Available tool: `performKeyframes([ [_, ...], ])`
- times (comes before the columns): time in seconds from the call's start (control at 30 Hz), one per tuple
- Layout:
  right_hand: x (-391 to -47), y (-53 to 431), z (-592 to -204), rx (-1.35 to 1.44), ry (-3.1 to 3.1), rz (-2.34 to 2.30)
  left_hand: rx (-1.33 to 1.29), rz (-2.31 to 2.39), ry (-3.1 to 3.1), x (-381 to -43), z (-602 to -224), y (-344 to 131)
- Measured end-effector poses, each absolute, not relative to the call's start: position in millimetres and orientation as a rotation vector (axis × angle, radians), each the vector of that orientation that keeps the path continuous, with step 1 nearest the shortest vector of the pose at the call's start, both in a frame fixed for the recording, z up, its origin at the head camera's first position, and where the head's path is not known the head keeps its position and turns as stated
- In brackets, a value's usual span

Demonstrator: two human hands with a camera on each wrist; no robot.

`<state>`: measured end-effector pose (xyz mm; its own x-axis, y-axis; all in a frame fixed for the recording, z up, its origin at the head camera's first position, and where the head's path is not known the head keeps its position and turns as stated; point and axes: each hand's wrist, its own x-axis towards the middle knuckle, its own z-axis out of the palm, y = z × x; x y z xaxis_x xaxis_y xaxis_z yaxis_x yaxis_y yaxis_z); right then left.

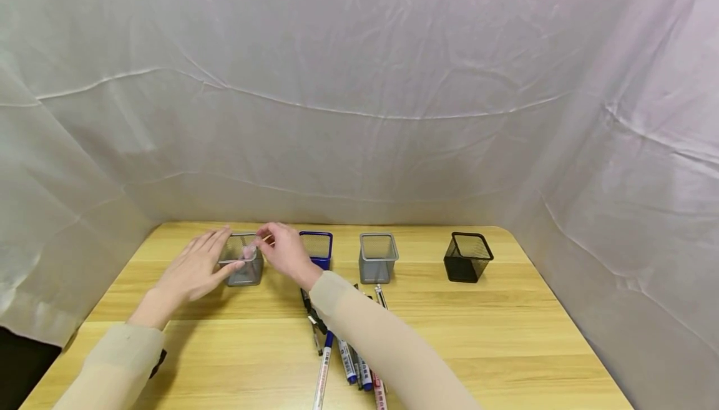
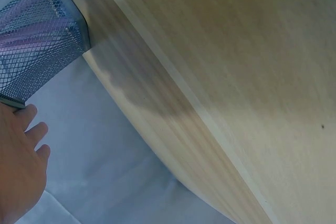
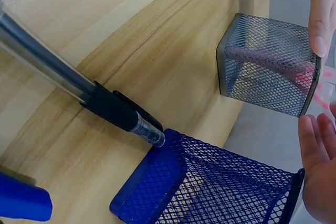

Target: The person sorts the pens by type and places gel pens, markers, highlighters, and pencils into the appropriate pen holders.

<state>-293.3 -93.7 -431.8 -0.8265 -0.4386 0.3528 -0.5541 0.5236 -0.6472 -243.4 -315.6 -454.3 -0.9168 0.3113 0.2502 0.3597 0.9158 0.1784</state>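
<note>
At the left of the table stands a grey mesh pen cup (image 1: 244, 273), with a slender pink item (image 3: 262, 62) inside it, seen through the mesh. The item's whitish, pink-marked end (image 1: 249, 251) pokes up at the rim. My left hand (image 1: 193, 266) lies along the cup's left side, fingers straight and thumb touching the near rim. From the right, my right hand (image 1: 283, 251) reaches to the rim, thumb and finger pinching about the pink item's upper end; the fingertips are partly hidden. In the left wrist view, fingers (image 2: 35, 129) show beside the cup's rim.
A blue mesh cup (image 1: 316, 248) stands partly behind my right hand. Farther right are a second grey cup (image 1: 377, 266) and a black cup (image 1: 467, 259). Several pens and markers (image 1: 348, 360) lie in a pile under my right forearm. Pale cloth (image 1: 359, 148) hangs around the table.
</note>
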Motion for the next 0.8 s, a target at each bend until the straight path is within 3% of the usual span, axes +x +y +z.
performKeyframes([
  [0.8,-284.4,-88.1,-425.2,0.910,-2.541,1.295,-0.499,-0.292,-2.918,-243.5,-451.6,-315.5],
])
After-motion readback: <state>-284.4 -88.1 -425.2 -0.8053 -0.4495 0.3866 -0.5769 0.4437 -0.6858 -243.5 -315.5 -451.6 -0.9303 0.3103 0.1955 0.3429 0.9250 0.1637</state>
